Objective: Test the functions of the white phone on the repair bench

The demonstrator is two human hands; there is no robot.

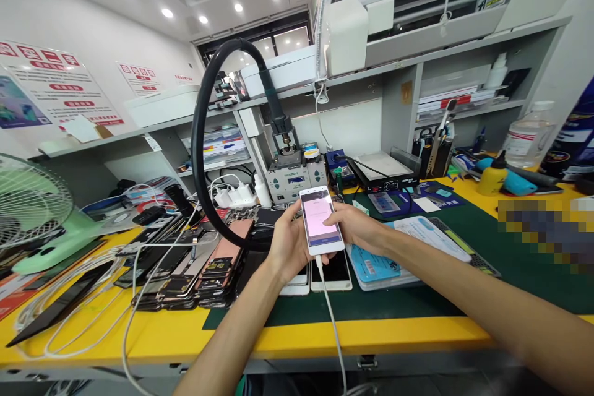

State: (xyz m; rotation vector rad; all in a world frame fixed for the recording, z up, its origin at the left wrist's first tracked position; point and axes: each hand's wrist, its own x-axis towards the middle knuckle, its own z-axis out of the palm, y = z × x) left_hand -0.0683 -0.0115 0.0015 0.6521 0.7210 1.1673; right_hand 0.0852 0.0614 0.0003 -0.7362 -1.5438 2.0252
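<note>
A white smartphone (pixel 320 226) with a lit pinkish screen is held up above the bench. My left hand (pixel 288 241) is wrapped round its left side and back. On the right, my right hand (pixel 355 226) has its thumb over the screen, with the other fingers partly hidden behind the phone. A white charging cable (pixel 327 294) is plugged into the phone's bottom end and hangs past the bench's front edge. Beneath the hands, another phone (pixel 331 275) with a dark screen lies on the green mat (pixel 297 315).
Stacked phone parts (pixel 218 272) and looped white cables (pixel 69 309) cover the left side, near a green fan (pixel 55 235). A thick black hose (pixel 199 136) arches over a soldering station (pixel 297 179). Blue-and-white packets (pixel 408 247) lie right of the phone; a yellow bottle (pixel 492 176) stands beyond.
</note>
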